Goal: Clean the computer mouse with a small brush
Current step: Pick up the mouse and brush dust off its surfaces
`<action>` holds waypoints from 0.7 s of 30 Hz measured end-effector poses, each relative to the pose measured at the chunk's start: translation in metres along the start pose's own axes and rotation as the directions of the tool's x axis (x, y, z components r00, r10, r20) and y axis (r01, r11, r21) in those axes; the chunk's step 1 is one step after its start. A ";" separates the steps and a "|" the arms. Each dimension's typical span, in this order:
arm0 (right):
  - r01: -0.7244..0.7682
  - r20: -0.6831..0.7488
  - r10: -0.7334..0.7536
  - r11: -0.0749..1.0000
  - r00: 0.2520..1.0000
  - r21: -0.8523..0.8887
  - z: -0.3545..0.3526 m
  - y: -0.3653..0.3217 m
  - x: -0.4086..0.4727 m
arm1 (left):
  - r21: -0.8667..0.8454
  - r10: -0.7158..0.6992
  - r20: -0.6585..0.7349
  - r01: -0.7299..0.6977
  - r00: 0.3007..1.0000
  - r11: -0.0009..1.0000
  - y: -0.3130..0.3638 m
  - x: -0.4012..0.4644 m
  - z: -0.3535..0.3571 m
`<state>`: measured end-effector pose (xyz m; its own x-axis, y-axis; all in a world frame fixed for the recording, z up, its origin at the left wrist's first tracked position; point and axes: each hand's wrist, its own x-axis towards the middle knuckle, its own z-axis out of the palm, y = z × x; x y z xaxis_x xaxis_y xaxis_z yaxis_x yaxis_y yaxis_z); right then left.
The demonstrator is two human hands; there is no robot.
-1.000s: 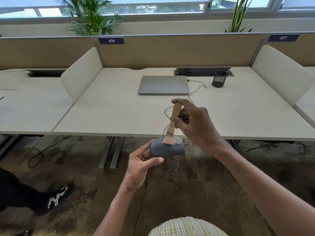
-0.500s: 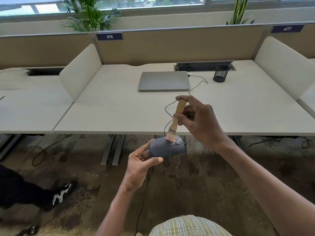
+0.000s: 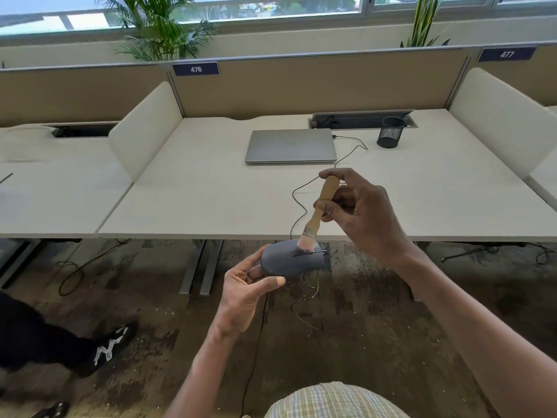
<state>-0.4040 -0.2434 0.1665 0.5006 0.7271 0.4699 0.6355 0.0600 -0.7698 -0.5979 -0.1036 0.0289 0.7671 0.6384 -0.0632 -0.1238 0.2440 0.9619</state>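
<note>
While the left hand [image 3: 247, 285] keeps gripping the mouse [image 3: 291, 260] in mid-air before the desk [image 3: 211, 200], the right hand [image 3: 358, 212] — pinching the brush [image 3: 318, 217] — has shifted its bristles toward the wheel, so cleaning continues.

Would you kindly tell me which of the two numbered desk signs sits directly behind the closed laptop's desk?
The sign reading 476, on the partition left of the laptop; the 477 sign marks the next desk to the right.
</note>
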 end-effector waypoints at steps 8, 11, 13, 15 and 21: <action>0.011 0.049 -0.008 0.998 0.999 -0.069 -0.005 0.002 0.004 | -0.005 -0.009 0.028 0.009 1.000 1.000 0.001 -0.001 0.003; 0.012 0.049 -0.011 0.999 0.999 -0.032 -0.009 0.003 0.005 | 0.000 -0.007 0.028 0.007 1.000 1.000 0.001 -0.002 0.003; 0.018 0.053 -0.018 1.000 0.998 -0.003 -0.014 0.003 0.003 | 0.002 -0.007 0.019 0.007 1.000 1.000 0.000 -0.002 0.002; 0.015 0.080 -0.014 1.000 0.997 -0.001 -0.016 0.003 0.001 | 0.003 -0.010 0.015 0.010 1.000 1.000 0.000 -0.002 0.002; 0.015 0.114 -0.011 0.999 0.993 -0.034 -0.007 0.003 0.002 | 0.004 -0.027 0.024 0.027 0.999 1.000 -0.002 -0.006 0.001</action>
<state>-0.3965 -0.2464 0.1684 0.4236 0.7994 0.4261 0.6621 0.0478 -0.7479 -0.6009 -0.1088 0.0275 0.7853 0.6136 -0.0828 -0.1007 0.2585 0.9607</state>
